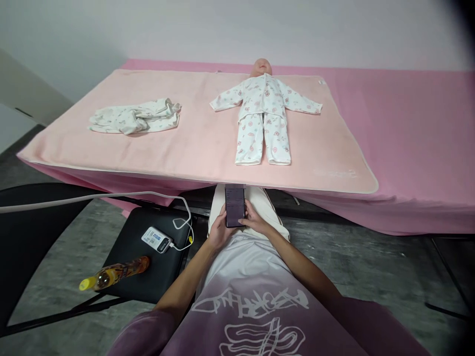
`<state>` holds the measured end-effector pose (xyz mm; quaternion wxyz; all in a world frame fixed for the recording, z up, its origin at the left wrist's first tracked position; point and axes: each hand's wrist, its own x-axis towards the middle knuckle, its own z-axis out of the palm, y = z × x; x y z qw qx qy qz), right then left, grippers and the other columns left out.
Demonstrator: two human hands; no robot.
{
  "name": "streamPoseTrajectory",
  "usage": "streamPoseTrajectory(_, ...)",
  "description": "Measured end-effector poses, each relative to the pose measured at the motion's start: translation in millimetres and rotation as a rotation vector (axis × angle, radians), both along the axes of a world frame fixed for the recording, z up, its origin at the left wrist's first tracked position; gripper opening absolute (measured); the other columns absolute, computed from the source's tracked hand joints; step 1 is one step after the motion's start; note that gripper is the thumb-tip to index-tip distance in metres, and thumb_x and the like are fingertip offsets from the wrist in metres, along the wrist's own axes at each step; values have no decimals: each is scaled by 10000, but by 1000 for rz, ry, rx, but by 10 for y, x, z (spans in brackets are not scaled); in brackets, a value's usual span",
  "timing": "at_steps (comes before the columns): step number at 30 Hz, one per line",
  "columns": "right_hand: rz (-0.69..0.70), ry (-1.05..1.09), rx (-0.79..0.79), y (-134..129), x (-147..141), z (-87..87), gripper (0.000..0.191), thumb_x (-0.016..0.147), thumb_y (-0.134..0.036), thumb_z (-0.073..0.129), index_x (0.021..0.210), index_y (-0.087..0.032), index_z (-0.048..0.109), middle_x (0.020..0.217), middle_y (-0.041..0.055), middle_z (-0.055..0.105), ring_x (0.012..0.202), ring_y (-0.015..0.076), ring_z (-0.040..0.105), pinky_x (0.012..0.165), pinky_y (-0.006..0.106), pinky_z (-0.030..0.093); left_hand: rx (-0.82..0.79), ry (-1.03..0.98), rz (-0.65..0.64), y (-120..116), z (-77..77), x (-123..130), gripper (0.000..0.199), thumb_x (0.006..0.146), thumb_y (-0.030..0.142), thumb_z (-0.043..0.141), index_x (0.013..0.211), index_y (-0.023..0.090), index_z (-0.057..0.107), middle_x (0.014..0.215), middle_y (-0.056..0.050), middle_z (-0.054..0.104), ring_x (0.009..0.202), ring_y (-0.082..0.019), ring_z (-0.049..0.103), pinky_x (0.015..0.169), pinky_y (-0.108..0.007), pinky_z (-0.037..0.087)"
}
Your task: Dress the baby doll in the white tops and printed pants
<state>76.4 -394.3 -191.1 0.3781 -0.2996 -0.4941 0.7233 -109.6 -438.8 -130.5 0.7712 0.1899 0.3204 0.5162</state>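
Observation:
My left hand (219, 231) is closed around the left side of a dark phone (234, 207), which lies over my lap just below the table's front edge. From the right, my right hand (253, 218) grips the same phone, its thumb over the lower part of the screen. Beyond the hands, a baby doll (262, 67) lies on its back on the table in a white patterned top (263, 96) and matching trousers (250, 141), sleeves spread out. Farther left on the light pink mat (196, 148) is a folded white patterned garment (137, 117).
Under the mat is a darker pink cloth (415, 133). At my left, a black chair (122, 247) holds a white power bank (157, 240) with a white cable (148, 194) and a yellow-capped bottle (120, 273) lying on its side. A wall stands behind the table.

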Motion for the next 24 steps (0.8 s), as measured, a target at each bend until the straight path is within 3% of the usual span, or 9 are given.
streamPoseTrajectory(10, 6, 13, 11, 12, 28, -46, 1033, 840, -336, 835, 1721, -327, 294, 1349, 69, 640, 1100, 216, 648, 985, 353, 579, 3, 2, -24, 4, 50, 6, 753, 1040, 286, 618, 1745, 308, 355, 1521, -125, 699, 1366, -337, 702, 1144, -545, 562)
streamPoseTrajectory(17, -21, 17, 4, 6, 12, 23, 1010, 838, -346, 873, 1692, -339, 333, 1492, 81, 600, 1145, 217, 657, 1010, 353, 581, 23, -15, -30, 8, 90, 19, 810, 1003, 263, 641, 1754, 312, 344, 1472, -124, 730, 1356, -349, 706, 1150, -563, 552)
streamPoseTrajectory(24, -54, 23, 28, 16, -51, -93, 1000, 843, -418, 912, 1667, -360, 349, 1540, 93, 573, 1223, 228, 683, 1100, 402, 580, 23, -16, -18, 14, 50, 38, 828, 968, 246, 653, 1741, 341, 371, 1529, -102, 692, 1362, -331, 694, 1167, -555, 543)
